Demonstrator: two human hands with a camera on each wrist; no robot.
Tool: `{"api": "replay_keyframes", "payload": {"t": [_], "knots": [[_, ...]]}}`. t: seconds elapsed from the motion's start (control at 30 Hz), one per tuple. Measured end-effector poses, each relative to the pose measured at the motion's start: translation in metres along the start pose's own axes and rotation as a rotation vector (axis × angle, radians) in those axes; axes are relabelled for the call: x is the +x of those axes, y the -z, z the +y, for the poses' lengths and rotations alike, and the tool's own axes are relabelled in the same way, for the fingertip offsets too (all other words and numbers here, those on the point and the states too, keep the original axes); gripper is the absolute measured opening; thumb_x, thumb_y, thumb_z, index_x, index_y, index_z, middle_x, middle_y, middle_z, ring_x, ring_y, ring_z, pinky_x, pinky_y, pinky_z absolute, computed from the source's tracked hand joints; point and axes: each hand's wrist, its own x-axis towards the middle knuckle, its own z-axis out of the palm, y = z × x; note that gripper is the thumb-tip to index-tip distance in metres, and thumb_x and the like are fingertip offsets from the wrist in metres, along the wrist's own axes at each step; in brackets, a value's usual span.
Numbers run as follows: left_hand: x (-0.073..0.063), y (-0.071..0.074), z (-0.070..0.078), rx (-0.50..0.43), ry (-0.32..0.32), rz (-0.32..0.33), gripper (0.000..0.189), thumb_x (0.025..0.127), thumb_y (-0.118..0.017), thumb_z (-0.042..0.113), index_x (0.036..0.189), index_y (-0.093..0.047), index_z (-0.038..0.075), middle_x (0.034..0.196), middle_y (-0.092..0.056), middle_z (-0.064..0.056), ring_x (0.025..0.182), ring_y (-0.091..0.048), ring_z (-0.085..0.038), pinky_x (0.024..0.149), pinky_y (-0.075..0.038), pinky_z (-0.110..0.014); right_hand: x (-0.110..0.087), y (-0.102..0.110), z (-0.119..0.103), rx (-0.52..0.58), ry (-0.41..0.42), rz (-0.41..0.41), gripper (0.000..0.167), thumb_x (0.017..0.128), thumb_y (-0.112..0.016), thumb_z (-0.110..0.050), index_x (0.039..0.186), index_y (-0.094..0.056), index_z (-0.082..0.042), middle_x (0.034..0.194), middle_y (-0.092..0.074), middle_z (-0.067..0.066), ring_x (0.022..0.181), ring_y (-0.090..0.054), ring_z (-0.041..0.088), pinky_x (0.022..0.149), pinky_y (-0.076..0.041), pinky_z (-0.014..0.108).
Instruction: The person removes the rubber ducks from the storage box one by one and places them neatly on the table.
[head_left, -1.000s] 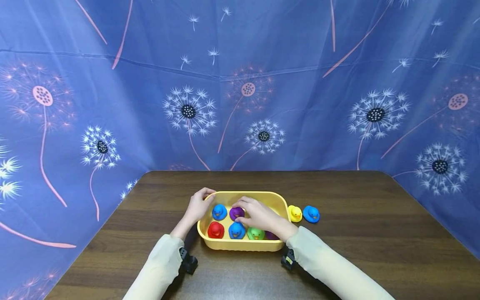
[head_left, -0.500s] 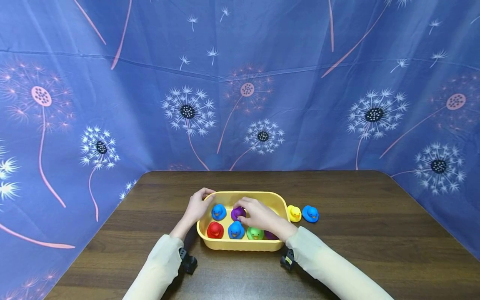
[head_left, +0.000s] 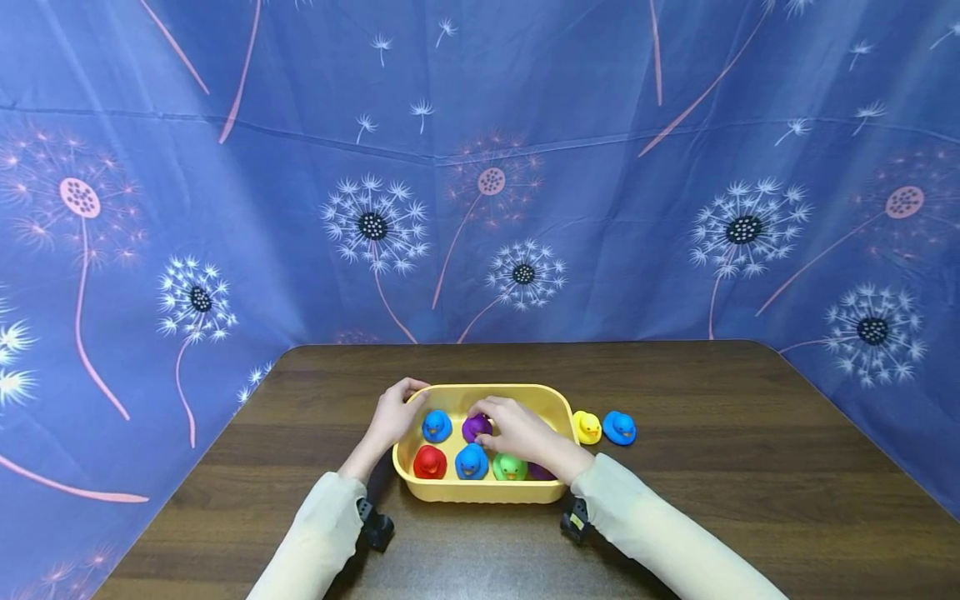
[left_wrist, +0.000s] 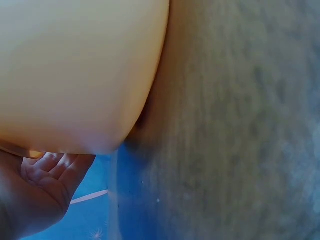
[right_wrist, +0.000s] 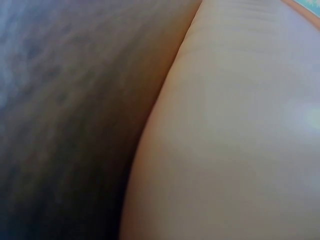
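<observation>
A yellow plastic tub (head_left: 487, 492) stands on the table with several rubber ducks in it. At its far left corner my left hand (head_left: 392, 418) grips the rim, thumb over the edge and fingers along the outside. The left wrist view shows that hand (left_wrist: 42, 192) behind the tub's wall (left_wrist: 75, 90). My right hand (head_left: 519, 431) reaches over the right side and pinches a purple duck (head_left: 476, 429) between thumb and fingers. Around it sit a blue duck (head_left: 437, 426), a red duck (head_left: 430, 462), another blue duck (head_left: 472, 462) and a green duck (head_left: 510, 467). In the right wrist view the tub's wall (right_wrist: 225, 125) hides the hand.
Just outside the tub's right end, a yellow duck (head_left: 587, 427) and a blue duck (head_left: 620, 427) sit on the brown wooden table (head_left: 712, 467). Under my right wrist, a second purple duck (head_left: 542, 472) partly shows. A blue dandelion-print cloth (head_left: 450, 250) hangs behind the table.
The right thumb and fingers have drawn closer around the purple duck, which has shifted slightly right within the tub. The left hand keeps its place on the rim.
</observation>
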Motion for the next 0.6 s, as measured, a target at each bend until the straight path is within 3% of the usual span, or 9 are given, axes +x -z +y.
{"api": "replay_keyframes", "payload": {"t": [0.6], "knots": [[0.0005,0.0007,0.0006,-0.016,0.002,0.001,0.015,0.089,-0.061,0.010,0.100,-0.066,0.001,0.087,-0.071,-0.014,0.082,-0.063,-0.023,0.074,-0.044,-0.030,-0.0001,0.0036,0.0021,0.042,0.020,0.025,0.029,0.081,-0.072,-0.007,0.108,-0.064,-0.003,0.103,-0.066,0.009,0.094,-0.062,0.020,0.082,-0.051,0.033]]}}
